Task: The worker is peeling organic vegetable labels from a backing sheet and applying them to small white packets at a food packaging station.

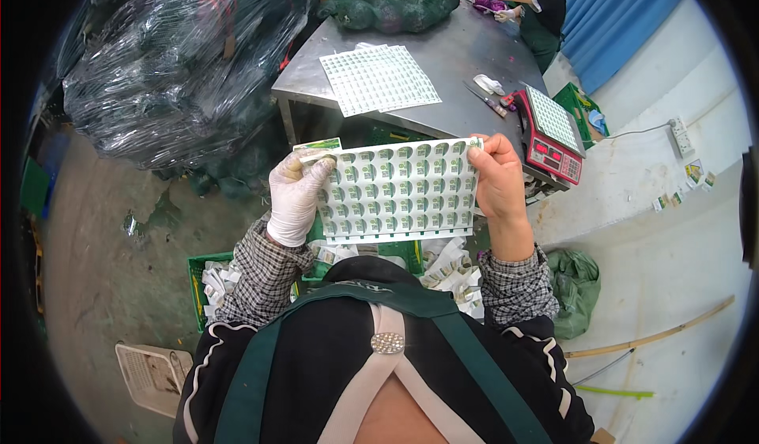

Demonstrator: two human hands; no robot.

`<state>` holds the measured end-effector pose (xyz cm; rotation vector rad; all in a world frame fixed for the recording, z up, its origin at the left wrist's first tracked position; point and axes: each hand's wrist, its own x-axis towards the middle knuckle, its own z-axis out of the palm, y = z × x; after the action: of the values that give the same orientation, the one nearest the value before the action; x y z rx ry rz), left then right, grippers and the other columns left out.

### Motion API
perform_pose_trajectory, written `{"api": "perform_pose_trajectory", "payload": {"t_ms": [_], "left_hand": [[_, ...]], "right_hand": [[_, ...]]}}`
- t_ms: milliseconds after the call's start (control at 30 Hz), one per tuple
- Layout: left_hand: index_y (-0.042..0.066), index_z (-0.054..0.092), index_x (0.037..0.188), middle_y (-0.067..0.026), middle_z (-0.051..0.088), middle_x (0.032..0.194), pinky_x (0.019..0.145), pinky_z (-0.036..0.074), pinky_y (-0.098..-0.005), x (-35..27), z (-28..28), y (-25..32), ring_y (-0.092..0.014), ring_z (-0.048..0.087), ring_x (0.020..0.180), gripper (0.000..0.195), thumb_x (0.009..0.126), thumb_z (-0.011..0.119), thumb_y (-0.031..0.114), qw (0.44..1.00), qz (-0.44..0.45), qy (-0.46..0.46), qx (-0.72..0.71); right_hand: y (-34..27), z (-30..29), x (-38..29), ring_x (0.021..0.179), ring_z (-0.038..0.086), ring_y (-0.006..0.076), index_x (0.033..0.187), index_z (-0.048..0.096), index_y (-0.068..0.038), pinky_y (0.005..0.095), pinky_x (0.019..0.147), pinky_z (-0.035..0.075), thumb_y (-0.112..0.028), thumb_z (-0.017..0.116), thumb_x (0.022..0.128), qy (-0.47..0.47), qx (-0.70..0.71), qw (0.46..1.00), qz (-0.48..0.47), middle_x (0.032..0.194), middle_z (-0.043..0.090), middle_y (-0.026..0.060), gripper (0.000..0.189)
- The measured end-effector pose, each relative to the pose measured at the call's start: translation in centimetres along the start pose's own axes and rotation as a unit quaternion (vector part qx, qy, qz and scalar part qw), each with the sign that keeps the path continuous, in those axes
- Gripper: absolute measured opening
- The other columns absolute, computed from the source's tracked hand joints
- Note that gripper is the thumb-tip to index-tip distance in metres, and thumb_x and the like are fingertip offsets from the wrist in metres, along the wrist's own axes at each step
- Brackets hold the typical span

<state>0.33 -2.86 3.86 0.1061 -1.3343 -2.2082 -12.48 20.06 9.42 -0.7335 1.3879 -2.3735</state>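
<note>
Between my two hands a sheet of printed stickers is stretched out above my lap, its rows of small green labels facing me. My left hand, in a white glove, pinches the sheet's upper left corner. A small green and white label also sits at those fingers, above the sheet's edge. My bare right hand grips the upper right corner between thumb and fingers. Beyond them, more sticker sheets lie overlapping on the steel table.
A red digital scale bears another sticker sheet. Near it lie a knife and crumpled white material. Green net sacks and a co-worker are at the far end. A plastic-wrapped pile stands left; green crates hold paper scraps.
</note>
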Motion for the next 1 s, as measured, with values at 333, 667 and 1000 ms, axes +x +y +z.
{"api": "perform_pose_trajectory", "payload": {"t_ms": [333,667,1000], "left_hand": [[0.001,0.061,0.087,-0.0022,0.063,0.082,0.066,0.045,-0.0207,-0.3,1.7,0.2,-0.006,0.056,0.072,0.012,0.082,0.064,0.011,0.998,-0.029,0.039,-0.039],[0.001,0.062,0.09,-0.0022,0.064,0.081,0.064,0.045,-0.0193,0.3,0.2,1.7,-0.005,0.056,0.069,0.012,0.081,0.063,0.009,0.996,-0.078,-0.045,0.027],[0.0,0.062,0.09,-0.0033,0.064,0.081,0.063,0.047,-0.02,0.8,0.8,1.6,-0.007,0.058,0.072,0.014,0.081,0.063,0.01,0.99,-0.119,-0.036,0.063]], "right_hand": [[1.9,0.4,0.1,0.058,0.042,-0.0006,0.081,0.05,-0.005,0.0132,0.052,0.033,-0.008,0.063,0.082,0.121,-0.205,0.959,-0.156,0.068,0.05,-0.0061,0.014],[-4.6,4.9,1.8,0.076,0.057,0.0215,0.102,0.05,-0.003,0.0308,0.067,0.046,-0.021,0.056,0.085,-0.139,-0.623,0.751,-0.167,0.086,0.054,0.0107,0.026],[-5.0,6.0,1.0,0.059,0.053,0.0312,0.085,0.051,-0.007,0.0375,0.051,0.043,-0.013,0.055,0.083,-0.334,-0.711,0.586,-0.199,0.069,0.052,0.0113,0.008]]}}
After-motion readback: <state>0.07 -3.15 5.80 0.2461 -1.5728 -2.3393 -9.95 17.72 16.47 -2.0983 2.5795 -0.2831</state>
